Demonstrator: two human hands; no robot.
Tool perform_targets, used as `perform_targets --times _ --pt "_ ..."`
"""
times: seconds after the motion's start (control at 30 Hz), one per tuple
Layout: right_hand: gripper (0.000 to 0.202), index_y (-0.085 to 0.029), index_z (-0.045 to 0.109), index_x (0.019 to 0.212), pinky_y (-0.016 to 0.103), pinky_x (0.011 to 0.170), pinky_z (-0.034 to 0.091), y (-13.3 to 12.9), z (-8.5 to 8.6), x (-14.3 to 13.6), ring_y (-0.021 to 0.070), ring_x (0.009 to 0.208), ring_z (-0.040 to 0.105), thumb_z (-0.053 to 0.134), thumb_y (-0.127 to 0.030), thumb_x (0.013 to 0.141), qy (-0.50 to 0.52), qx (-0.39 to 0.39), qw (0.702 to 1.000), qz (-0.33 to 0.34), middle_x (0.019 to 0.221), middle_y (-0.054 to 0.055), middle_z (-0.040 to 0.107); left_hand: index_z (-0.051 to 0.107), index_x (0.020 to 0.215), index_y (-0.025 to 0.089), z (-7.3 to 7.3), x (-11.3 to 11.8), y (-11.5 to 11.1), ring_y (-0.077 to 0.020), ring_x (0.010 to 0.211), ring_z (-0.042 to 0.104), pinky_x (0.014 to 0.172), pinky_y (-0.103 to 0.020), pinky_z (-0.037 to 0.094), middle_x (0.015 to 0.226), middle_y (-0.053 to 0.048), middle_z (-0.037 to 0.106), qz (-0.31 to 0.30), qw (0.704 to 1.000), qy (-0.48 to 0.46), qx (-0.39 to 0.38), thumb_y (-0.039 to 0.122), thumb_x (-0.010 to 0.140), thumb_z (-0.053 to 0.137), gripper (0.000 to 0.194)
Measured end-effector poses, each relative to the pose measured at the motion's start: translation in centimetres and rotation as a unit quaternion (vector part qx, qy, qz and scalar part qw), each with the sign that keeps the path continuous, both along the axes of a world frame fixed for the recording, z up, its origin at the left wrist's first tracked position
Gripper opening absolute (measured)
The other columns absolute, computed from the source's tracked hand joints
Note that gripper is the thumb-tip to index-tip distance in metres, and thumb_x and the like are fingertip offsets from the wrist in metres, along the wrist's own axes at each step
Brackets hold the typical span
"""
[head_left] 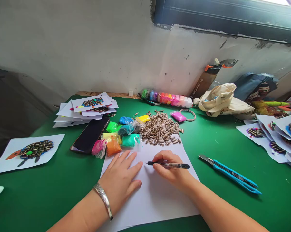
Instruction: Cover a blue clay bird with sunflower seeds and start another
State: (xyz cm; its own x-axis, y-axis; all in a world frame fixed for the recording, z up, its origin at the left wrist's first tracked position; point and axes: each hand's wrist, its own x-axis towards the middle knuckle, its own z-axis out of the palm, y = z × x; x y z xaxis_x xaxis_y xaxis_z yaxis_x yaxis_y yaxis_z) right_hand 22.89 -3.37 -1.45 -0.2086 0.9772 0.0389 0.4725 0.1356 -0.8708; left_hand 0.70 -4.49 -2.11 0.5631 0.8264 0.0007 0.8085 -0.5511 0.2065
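Observation:
A sheet of white paper [160, 203] lies in front of me on the green table. My left hand [122, 175], with a silver bangle at the wrist, rests flat on the paper, fingers spread. Between thumb and fingers my right hand [170, 169] grips a black pen [175, 165], its tip pointing left, close to my left index finger. Whether the tip touches the paper I cannot tell. A heap of striped sunflower seeds [160, 127] covers the paper's far edge. Bags of coloured clay [113, 147] lie beside the heap, just beyond my left hand.
Right of the paper lies a blue utility knife [232, 175] with its blade out. A phone [91, 135] and stacked seed pictures [87, 108] are at left, a single seed picture [36, 151] nearer. More pictures [276, 135], a cloth bag [222, 100] and a bottle [205, 80] stand right.

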Motion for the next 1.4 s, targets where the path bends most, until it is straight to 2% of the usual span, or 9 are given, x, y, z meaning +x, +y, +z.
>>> perform_targets --times 0.17,0.4,0.9,1.4 --pt "0.006 -0.023 0.067 0.075 0.032 0.068 0.042 0.01 0.17 -0.06 0.0202 0.075 0.057 0.063 -0.019 0.074 -0.015 0.008 1.0 0.008 0.075 0.003 0.067 0.057 0.123 0.031 0.36 0.06 0.12 -0.0329 0.13 0.037 0.105 -0.055 0.034 0.138 -0.005 0.05 -0.007 1.0 -0.008 -0.004 0.034 0.083 0.057 0.04" --pt "0.007 -0.02 0.066 0.076 0.031 0.068 0.043 -0.11 0.21 0.01 0.0199 0.076 0.057 0.061 -0.017 0.073 -0.026 0.007 0.999 0.016 0.073 0.003 0.066 0.059 0.12 0.027 0.79 0.34 -0.07 -0.0338 0.128 0.039 0.103 -0.056 0.036 0.135 -0.007 0.052 -0.008 1.0 -0.006 0.002 0.03 0.081 0.06 0.039" --pt "0.006 -0.021 0.066 0.076 0.029 0.067 0.044 -0.2 0.17 0.05 0.0201 0.08 0.056 0.06 -0.02 0.074 -0.018 -0.01 1.0 0.017 0.076 0.004 0.066 0.058 0.121 0.027 0.6 0.37 0.06 -0.034 0.129 0.038 0.103 -0.058 0.036 0.136 -0.007 0.051 -0.005 1.0 -0.003 0.006 0.03 0.081 0.06 0.04" --pt "0.007 -0.021 0.067 0.078 0.032 0.073 0.043 -0.06 0.52 -0.08 0.0199 0.079 0.056 0.062 -0.018 0.074 -0.044 -0.013 0.999 0.023 0.075 0.002 0.067 0.058 0.12 0.028 0.51 0.42 -0.06 -0.0341 0.129 0.038 0.102 -0.058 0.037 0.135 -0.007 0.052 -0.006 1.0 -0.004 0.01 0.028 0.08 0.061 0.04"
